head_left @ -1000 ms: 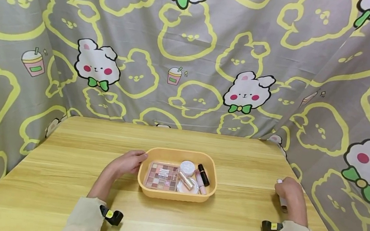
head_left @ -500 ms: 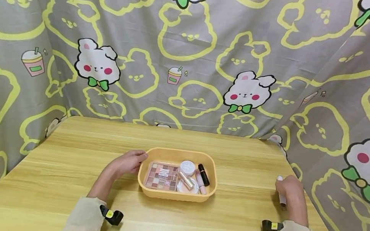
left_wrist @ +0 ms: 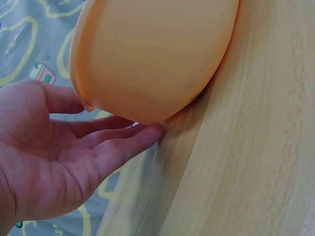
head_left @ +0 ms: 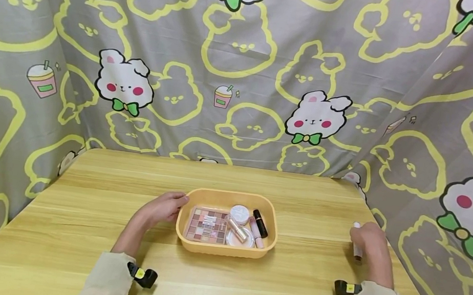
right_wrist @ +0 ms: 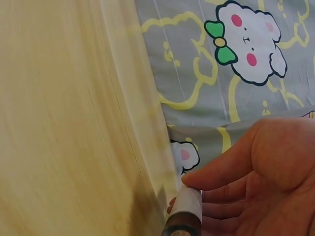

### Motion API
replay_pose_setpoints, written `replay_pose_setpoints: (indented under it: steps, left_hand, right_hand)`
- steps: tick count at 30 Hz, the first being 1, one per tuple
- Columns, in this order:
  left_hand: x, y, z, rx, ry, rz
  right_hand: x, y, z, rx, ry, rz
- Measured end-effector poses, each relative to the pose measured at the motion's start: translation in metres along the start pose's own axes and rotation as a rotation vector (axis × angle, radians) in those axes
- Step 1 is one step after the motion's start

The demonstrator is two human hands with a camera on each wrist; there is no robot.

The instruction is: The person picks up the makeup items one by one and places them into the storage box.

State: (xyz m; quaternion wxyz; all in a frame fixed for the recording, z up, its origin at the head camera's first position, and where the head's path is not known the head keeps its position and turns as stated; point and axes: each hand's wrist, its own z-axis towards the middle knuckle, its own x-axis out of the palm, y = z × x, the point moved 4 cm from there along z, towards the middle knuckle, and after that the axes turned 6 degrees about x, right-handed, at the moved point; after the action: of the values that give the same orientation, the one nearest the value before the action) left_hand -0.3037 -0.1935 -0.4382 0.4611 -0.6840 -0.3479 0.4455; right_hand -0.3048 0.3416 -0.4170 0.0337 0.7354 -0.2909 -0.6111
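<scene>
My left hand (head_left: 165,206) grips the left end of an orange plastic basket (head_left: 224,250). In the left wrist view the thumb lies at the basket's rim (left_wrist: 81,93) and the fingers press its outer side. Inside lie an eyeshadow palette (head_left: 197,226), a round white-lidded jar (head_left: 239,214), a round compact (head_left: 234,240), and several slim tubes, one of them black (head_left: 260,223). Far to the right, my right hand (head_left: 373,243) pinches a slim white cosmetic tube with a dark brown end (right_wrist: 189,204) between thumb and fingers, its dark end pointing toward me. Its exact kind is unclear.
The basket stands on a wood-grain table (head_left: 289,292). A grey curtain (head_left: 238,133) with bunny prints closes off the back and both sides. My right hand is close to the table's right edge (right_wrist: 152,113).
My right hand has shifted very slightly left, and the tube's dark lower end has swung left. The left hand and the basket have stayed put.
</scene>
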Motion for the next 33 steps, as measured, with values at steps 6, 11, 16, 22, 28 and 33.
replay_pose_setpoints:
  steps: [6, 11, 16, 22, 28, 33]
  left_hand:
    - [0.0, 0.0, 0.0, -0.005, 0.001, -0.007]
    - [0.001, 0.0, -0.001, 0.005, 0.005, -0.006]
    - [0.001, 0.0, -0.001, 0.009, 0.005, -0.007]
    - [0.001, 0.0, 0.0, 0.007, 0.003, -0.007]
    - [0.0, 0.002, 0.001, -0.011, -0.009, -0.005]
    - [0.0, 0.001, 0.001, -0.012, -0.005, -0.004]
  right_hand:
    - [-0.001, 0.001, 0.0, 0.011, 0.029, 0.019]
    - [-0.001, 0.003, -0.001, 0.003, 0.042, 0.034]
    - [-0.001, 0.006, -0.002, -0.024, 0.037, 0.019]
    - [0.0, 0.01, -0.002, -0.049, 0.027, 0.015]
    - [0.001, 0.018, -0.006, -0.088, 0.026, 0.039]
    - [0.002, 0.025, -0.008, -0.089, 0.044, 0.05]
